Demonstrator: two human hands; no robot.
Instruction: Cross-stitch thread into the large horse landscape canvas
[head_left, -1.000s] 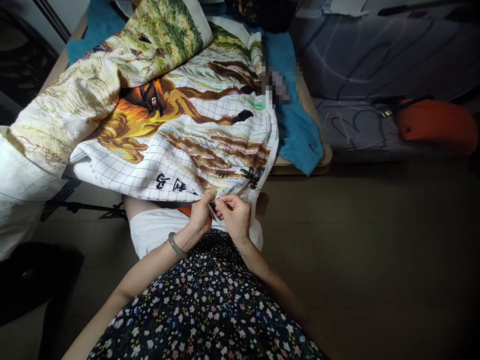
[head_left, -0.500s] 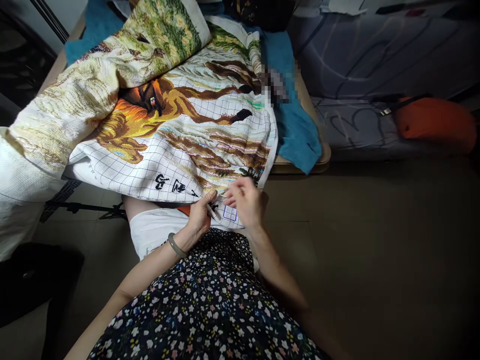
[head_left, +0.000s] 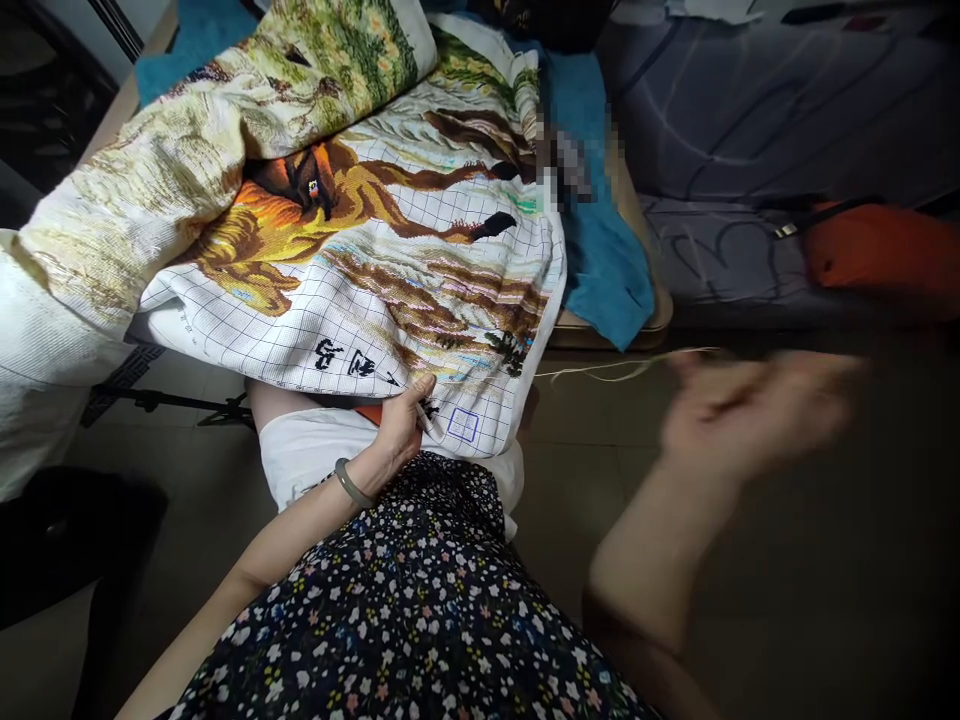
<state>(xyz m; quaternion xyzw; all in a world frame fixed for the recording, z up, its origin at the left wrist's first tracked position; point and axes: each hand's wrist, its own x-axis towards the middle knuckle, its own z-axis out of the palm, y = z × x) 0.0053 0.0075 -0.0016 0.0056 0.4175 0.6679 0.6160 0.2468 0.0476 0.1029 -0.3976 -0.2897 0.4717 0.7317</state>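
Observation:
A large cross-stitch canvas (head_left: 480,270) lies draped from the table toward my lap, with brown and orange stitched figures and a printed blue grid. My left hand (head_left: 401,415) pinches its near edge, thumb on top and the fingers hidden underneath. Out to the right of the canvas, my right hand (head_left: 750,410) is blurred by motion, its fingers closed. A pale thread (head_left: 600,370) runs from the canvas near my left thumb to the right hand. Any needle in those fingers is too blurred to see.
The canvas's rolled part (head_left: 150,200) spreads to the left. Beneath lies a blue cloth (head_left: 607,280) on the table (head_left: 656,310). An orange bag (head_left: 877,245) rests on the grey patterned sofa (head_left: 727,240) at right. A thin black stand leg (head_left: 172,402) stands at lower left.
My right hand has swung from the canvas far out to the right, drawing the pale thread out in a long line. The left hand keeps its hold on the edge.

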